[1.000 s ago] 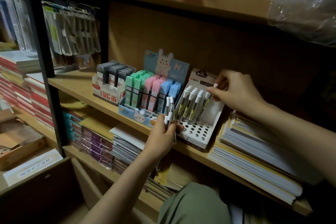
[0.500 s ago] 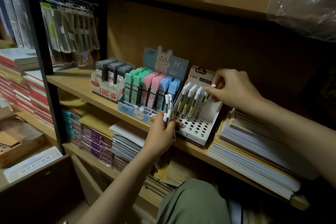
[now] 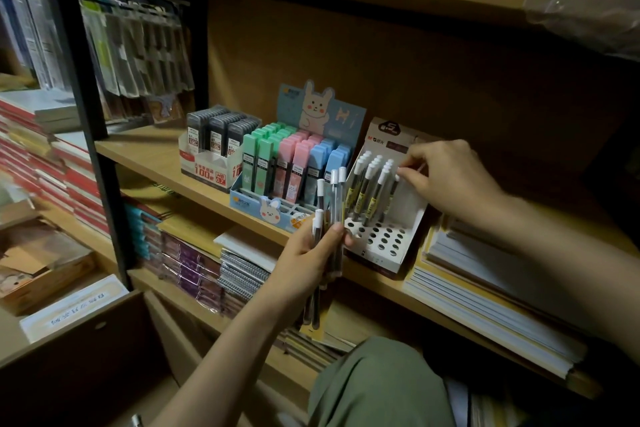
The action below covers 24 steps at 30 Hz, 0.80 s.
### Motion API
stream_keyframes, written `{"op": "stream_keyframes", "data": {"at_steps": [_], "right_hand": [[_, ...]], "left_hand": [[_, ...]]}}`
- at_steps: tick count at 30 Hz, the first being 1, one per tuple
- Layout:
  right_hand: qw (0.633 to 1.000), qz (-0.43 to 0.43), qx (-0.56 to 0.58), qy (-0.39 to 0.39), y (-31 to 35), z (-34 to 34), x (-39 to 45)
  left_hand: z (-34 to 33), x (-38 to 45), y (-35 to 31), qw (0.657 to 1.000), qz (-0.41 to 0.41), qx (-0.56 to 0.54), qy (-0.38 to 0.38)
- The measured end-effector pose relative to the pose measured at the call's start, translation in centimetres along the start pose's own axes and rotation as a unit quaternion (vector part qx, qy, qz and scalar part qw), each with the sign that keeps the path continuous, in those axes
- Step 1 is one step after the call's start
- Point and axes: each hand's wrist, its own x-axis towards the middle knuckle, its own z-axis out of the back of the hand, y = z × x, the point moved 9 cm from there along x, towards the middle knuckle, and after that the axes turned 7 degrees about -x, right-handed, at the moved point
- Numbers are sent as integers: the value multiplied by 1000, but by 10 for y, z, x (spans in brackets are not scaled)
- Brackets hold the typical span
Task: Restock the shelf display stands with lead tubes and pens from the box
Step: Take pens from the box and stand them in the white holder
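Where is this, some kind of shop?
Most likely a stationery shop: a pen stand, a pastel lead-tube display and stacked notebooks fill the wooden shelf.

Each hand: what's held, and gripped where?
Left hand grips a bundle of white-capped pens around mid-barrel. Right hand pinches one pen at its capped top, in the white stand.

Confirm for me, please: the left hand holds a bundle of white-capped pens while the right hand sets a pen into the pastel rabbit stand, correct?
Not quite. In the head view the right hand is setting its pen into the white stand with round holes, not the pastel rabbit stand beside it. The left hand does hold a bundle of white-capped pens.
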Motion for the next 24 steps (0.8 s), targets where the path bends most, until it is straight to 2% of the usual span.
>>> {"op": "stream_keyframes", "data": {"at_steps": [2, 4, 6, 8, 11, 14, 16, 19, 21, 24], "right_hand": [[1000, 5, -2, -17, 4, 12, 0], [996, 16, 84, -35, 12, 24, -4], [972, 7, 234, 31, 25, 18, -9], [938, -9, 332, 95, 39, 5, -15], [921, -23, 376, 100, 44, 1, -17], [907, -50, 409, 88, 29, 9, -12], [920, -62, 385, 40, 12, 23, -6], [963, -38, 263, -38, -2, 40, -4], [977, -14, 205, -53, 2, 38, -7], [981, 6, 185, -55, 7, 28, -10]], "left_hand": [[-6, -4, -5, 1000, -4, -3, 29], [-12, -5, -9, 998, -4, -15, 53], [-20, -5, -14, 997, -4, -26, 74], [-27, -6, -17, 995, -1, -34, 97], [-31, -8, -18, 994, 7, -27, 108], [-20, -4, -11, 997, 27, -35, 66], [-8, 0, -6, 998, 34, -41, 32], [-1, 2, 0, 999, 39, -2, 24], [2, 1, 4, 998, 50, 41, 11], [3, 3, 8, 996, 57, 71, -12]]}}
